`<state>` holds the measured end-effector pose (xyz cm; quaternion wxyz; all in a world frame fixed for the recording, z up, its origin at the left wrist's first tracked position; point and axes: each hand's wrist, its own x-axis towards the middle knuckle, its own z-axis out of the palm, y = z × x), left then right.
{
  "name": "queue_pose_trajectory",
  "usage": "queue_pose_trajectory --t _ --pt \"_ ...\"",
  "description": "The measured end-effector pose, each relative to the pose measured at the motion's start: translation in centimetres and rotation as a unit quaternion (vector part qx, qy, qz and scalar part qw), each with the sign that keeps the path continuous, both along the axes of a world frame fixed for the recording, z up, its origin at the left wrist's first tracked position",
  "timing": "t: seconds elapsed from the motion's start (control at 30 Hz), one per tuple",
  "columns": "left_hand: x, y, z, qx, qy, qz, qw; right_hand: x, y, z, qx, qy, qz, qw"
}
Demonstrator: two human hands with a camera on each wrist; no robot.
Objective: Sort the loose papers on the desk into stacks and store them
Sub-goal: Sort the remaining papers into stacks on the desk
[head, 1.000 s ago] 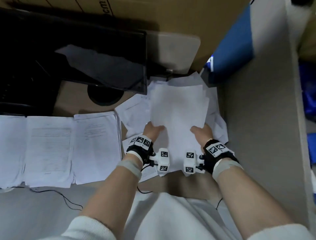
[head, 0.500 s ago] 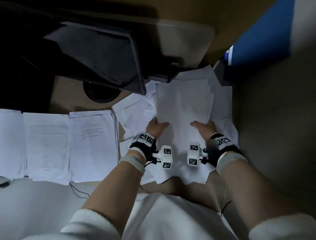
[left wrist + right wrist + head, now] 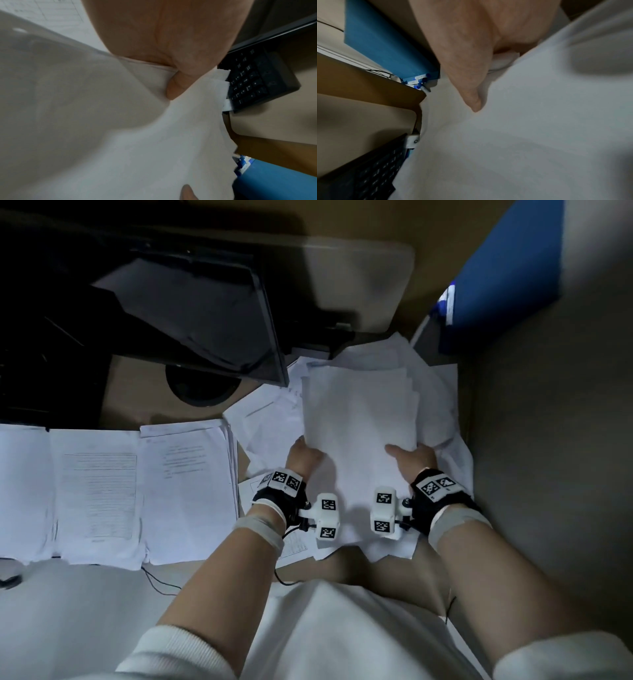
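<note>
We note a sheaf of white sheets [image 3: 356, 419] held up over the right end of the worktop [image 3: 137, 402], its lower edge gripped on both sides, its far edges fanned and uneven. The left hand [image 3: 303, 457] holds the lower left corner; in the left wrist view the thumb lies on the upper face of the sheets with the fingers [image 3: 175, 88] curled beneath, so the hand is clamped on the paper. The right hand [image 3: 412, 458] holds the lower right corner; in the right wrist view its thumb presses on top and the rest of the hand goes under the sheets, so it too pinches the sheaf.

Beneath and around the held sheets lies a loose heap of papers [image 3: 442, 412], some printed, overlapping at odd angles and running to the grey partition [image 3: 548, 474] at the right.

To the left, on the same worktop, we see three squared stacks side by side: one nearest the heap [image 3: 188, 491], a middle one with dense printed lines [image 3: 99, 494], and one at the frame's left edge [image 3: 20, 491]. Their edges touch or slightly overlap.

Behind the stacks a dark monitor [image 3: 191, 313] leans over the worktop, with a round cable hole [image 3: 202, 386] below it. A black keyboard [image 3: 257, 81] shows in both wrist views just past the paper edges. A blue box [image 3: 507, 278] stands at the far right corner, with blue-capped pens [image 3: 421, 82] beside it. A thin black cable [image 3: 161, 583] trails off the worktop's near edge.
</note>
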<state>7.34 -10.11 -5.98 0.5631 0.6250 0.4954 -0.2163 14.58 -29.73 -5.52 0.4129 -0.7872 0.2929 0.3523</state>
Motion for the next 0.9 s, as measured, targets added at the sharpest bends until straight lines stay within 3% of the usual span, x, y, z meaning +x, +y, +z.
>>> queue_pose_trajectory --t 0.17,0.43,0.7,0.9 --pt "-2.5 -1.5 0.0 0.017 0.023 -0.038 0.999 -5.0 -2.6 0.5 -0.034 0.049 -0.013 0.998" --pt "-7.2 -3.5 -0.9 0.004 0.149 -0.101 0.984 -10.4 -4.2 0.8 -0.015 0.037 -0.073 0.996" --pt "-5.8 -3.5 0.8 0.129 0.055 -0.107 0.984 -10.9 -4.7 2.3 -0.021 0.027 -0.083 0.996" --pt "-6.0 -3.5 0.3 0.068 0.056 -0.108 0.99 -10.8 -5.3 2.4 -0.013 0.049 -0.161 0.986"
